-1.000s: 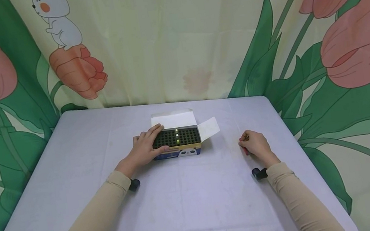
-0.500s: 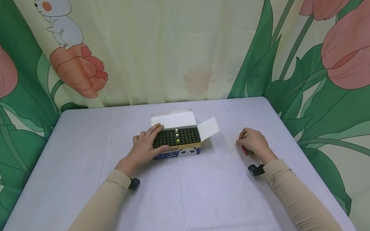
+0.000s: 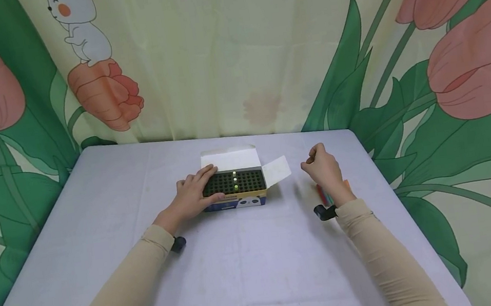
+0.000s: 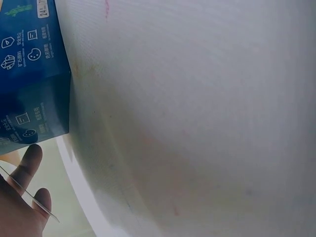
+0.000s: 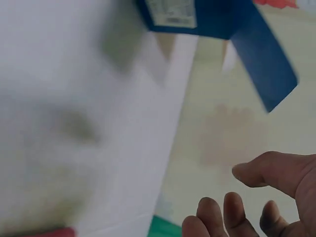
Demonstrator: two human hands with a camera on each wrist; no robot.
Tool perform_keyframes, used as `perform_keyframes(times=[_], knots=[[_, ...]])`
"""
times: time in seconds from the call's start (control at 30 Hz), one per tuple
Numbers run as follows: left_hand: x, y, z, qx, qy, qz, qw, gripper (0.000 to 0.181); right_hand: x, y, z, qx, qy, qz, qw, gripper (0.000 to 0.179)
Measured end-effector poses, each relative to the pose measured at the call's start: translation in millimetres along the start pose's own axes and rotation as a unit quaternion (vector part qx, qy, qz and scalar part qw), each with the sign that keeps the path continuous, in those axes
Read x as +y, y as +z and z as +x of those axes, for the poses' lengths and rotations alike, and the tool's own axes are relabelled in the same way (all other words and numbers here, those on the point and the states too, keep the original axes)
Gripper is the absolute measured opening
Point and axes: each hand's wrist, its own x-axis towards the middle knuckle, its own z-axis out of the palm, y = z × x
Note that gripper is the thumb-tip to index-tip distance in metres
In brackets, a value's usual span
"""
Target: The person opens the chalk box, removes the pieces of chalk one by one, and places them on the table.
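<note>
My left hand (image 3: pixel 189 195) holds the left end of an open cardboard box (image 3: pixel 233 204), thumb along the front edge and fingers across the far edge. Inside is a black tray (image 3: pixel 251 179) with rows of holes; a short line of pale and yellow-green tips (image 3: pixel 235 180) stands in one column. To the box's right my right hand (image 3: pixel 324 169) hovers above the table, fingers loosely bent. The right wrist view shows the thumb (image 5: pixel 261 170) apart from the fingertips, with no object visible between them. Red sticks (image 3: pixel 322 193) and an orange piece (image 3: pixel 347 184) lie partly hidden beneath that hand.
The box's white lid (image 3: pixel 229 158) stands up at its back, and a side flap (image 3: pixel 277 170) sticks out toward the right hand. A white cloth covers the table (image 3: pixel 242 267). Behind it hangs a tulip-printed curtain (image 3: pixel 214 53). Each wrist carries a small black camera (image 3: pixel 325 212).
My right hand has risen off the coloured sticks and moved away from me and slightly left, uncovering more of them. The left hand and the box have stayed in place.
</note>
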Motion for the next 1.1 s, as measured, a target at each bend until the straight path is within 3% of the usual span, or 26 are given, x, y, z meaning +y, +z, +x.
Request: perform_keyframes(times=[0.27,0.5,0.8,1.1], knots=[[-2.6,3.1,1.1,0.004,0.005,0.005,1.0,0.088,-48,2,1.6,0.048,-0.057,0.053,0.9958,0.029],[-1.7,2.5,0.9,0.007,0.003,0.0,1.0,0.089,-89,18,-0.5,0.056,-0.119,0.125,0.9835,0.045],[-1.9,1.8,1.4,0.006,0.0,0.002,1.0,0.088,-116,60,-13.3,0.008,-0.156,0.156,0.9754,0.05],[-3.4,2.8,1.9,0.005,0.004,-0.002,1.0,0.088,-110,100,-23.8,-0.079,-0.164,0.124,0.9756,0.04]])
